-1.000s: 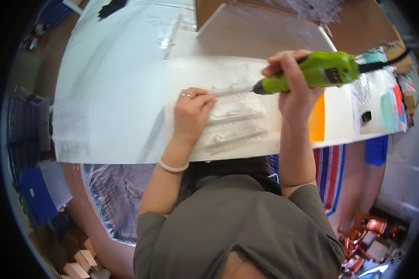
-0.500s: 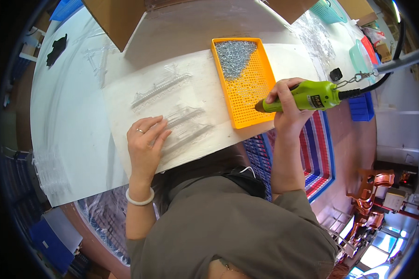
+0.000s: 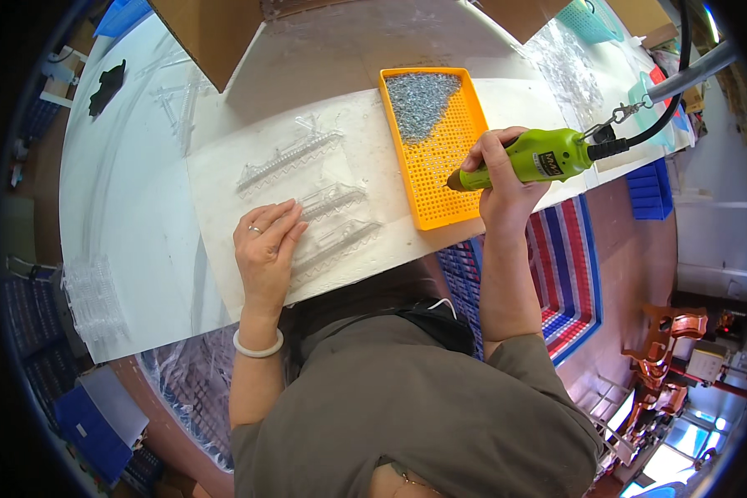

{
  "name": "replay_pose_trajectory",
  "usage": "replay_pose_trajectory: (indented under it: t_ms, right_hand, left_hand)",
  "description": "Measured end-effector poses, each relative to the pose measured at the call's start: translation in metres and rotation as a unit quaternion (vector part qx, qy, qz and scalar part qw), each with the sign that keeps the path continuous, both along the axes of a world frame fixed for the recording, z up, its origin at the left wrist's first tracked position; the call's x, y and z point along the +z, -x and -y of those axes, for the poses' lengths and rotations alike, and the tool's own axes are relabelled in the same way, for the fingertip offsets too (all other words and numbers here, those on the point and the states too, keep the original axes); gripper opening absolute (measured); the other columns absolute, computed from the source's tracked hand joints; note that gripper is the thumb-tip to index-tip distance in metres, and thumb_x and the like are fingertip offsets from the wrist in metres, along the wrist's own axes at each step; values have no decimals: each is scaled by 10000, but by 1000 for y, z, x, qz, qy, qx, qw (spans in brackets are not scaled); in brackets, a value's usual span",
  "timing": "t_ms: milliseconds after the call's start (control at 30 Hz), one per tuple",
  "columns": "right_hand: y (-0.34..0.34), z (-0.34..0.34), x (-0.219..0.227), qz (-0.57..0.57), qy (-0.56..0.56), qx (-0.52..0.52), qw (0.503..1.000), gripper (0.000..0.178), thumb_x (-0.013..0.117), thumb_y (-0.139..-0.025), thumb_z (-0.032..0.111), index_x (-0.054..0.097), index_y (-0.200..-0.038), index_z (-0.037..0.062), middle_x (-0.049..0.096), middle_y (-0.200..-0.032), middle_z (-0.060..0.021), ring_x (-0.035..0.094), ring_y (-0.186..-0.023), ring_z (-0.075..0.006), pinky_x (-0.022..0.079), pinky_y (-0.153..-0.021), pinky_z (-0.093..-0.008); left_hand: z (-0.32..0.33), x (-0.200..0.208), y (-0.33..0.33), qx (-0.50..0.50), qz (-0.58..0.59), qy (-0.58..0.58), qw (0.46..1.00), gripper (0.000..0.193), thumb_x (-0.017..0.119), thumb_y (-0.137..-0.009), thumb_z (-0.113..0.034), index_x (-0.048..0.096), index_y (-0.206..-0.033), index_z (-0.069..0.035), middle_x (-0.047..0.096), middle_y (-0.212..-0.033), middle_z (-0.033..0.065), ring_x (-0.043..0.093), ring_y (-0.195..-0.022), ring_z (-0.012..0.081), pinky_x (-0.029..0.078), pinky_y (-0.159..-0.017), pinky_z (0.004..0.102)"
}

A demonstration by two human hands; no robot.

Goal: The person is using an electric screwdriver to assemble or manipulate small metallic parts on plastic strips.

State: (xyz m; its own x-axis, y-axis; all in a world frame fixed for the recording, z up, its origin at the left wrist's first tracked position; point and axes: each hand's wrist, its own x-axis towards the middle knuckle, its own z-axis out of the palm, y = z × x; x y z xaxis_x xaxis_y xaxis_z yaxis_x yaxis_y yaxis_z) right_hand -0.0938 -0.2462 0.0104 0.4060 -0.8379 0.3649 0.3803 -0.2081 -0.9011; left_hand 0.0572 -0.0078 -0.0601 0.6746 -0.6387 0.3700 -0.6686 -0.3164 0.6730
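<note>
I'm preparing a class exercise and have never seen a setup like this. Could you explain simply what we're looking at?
There is no robot here: these are a person's own bare hands, seen from above. The camera is worn on the head, and its wide fisheye lens bends straight edges.

On the white table lie three clear plastic strips in front of the person. Right of them sits a yellow tray full of holes, with small metal pieces heaped in its far part.

The right hand grips a green power tool, its tip over the tray. The left hand is at the middle strip; whether it grips it is unclear.
</note>
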Motion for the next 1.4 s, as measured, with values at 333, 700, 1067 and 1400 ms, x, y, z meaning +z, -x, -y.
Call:
replay_pose_trajectory:
  t_ms: [333, 700, 1067, 1400]
  right_hand:
    - [-3, 3, 1, -22, -14, 19, 999, 131, 674, -845, -28, 560, -884, 24, 619, -693, -72, 615, -558, -140, 518, -540, -259]
    - [-10, -10, 32, 39, 29, 59, 997, 73, 635, -852, -37, 573, -863, -1, 620, -708, -96, 604, -540, -147, 512, -532, -253]
    - [-77, -51, 18, 51, 6, 202, 978, 95, 617, -843, -54, 557, -876, 11, 601, -713, -89, 603, -559, -154, 521, -529, -271]
    - [-94, -56, 6, 33, 5, 218, 975, 109, 606, -851, -51, 547, -915, 15, 604, -735, -107, 590, -544, -166, 510, -514, -275]
  left_hand:
    - [4, 10, 2, -10, 9, -11, 1000, 201, 724, -773, -77, 733, -973, -69, 693, -1065, 55, 596, -1028, 241, 416, -918, 360]
    - [4, 6, 0, -33, 74, -33, 996, 207, 687, -775, -48, 733, -970, -97, 678, -1100, 61, 594, -1024, 262, 428, -912, 376]
    - [5, 9, 8, -51, 147, -87, 984, 413, 556, -758, -11, 682, -1129, -141, 613, -1177, 133, 562, -1050, 290, 424, -937, 420]
    - [5, 18, 4, -65, 139, -122, 981, 531, 540, -730, 37, 668, -1191, -195, 596, -1148, 130, 567, -995, 287, 438, -873, 396]
